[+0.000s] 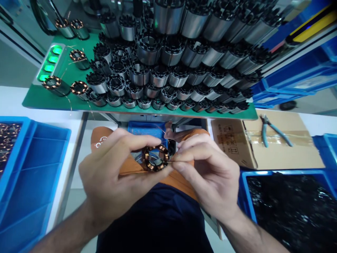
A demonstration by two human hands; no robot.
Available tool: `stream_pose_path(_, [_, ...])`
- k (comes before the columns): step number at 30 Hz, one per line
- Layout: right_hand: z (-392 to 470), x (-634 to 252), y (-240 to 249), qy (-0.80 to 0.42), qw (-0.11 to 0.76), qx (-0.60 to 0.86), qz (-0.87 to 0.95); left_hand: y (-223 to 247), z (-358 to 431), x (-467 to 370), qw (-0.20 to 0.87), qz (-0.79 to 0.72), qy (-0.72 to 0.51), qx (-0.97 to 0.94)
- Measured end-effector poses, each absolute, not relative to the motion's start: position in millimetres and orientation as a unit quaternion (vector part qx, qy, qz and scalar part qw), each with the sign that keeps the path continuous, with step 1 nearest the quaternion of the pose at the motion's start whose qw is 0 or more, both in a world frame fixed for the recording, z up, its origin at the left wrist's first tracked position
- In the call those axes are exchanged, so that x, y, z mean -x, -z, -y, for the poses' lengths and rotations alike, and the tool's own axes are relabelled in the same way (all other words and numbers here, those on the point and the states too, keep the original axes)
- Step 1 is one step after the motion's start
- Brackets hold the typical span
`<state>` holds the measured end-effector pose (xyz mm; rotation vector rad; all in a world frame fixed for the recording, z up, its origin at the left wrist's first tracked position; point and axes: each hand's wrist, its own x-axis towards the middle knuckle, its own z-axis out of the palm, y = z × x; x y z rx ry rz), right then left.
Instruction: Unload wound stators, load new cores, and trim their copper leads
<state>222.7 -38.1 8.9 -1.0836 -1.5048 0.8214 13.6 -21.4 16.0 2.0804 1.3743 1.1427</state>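
Note:
Held over my lap is a motor stator [156, 158], a ring with copper windings facing up. My left hand [113, 175] is wrapped round it, index finger on the far rim and thumb along the near side. With thumb and index finger, my right hand [207, 172] pinches a thin copper wire end [170, 161] at the stator's right edge. The stator's lower body is mostly hidden by my fingers. Ahead, several wound stators [79, 88] stand at the left of the green shelf [52, 102], loose wire ends sticking out.
Rows of unwound stator cores [158, 75] fill the green shelf, beside a green-lit button panel [51, 63]. Blue-handled cutters [273, 130] lie on a cardboard box [284, 154]. A blue bin [247, 196] of black parts is at right, a blue tray [50, 161] at left.

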Motion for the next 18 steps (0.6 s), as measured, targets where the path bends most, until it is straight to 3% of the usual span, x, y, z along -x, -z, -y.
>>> stream_pose_path(12, [41,-227,-8,-0.319,0.545,0.476,0.612,-11,16,-25,0.259,-0.392,-0.419,-0.777])
stream_pose_path(15, [44,-211,-4,-0.389,0.575,0.489,0.528,-11,14,-21,0.231,-0.397,-0.430,-0.777])
stream_pose_path(18, [51,-191,3,-0.533,0.569,0.466,0.418,-8,11,-16,0.207,-0.406,-0.423,-0.783])
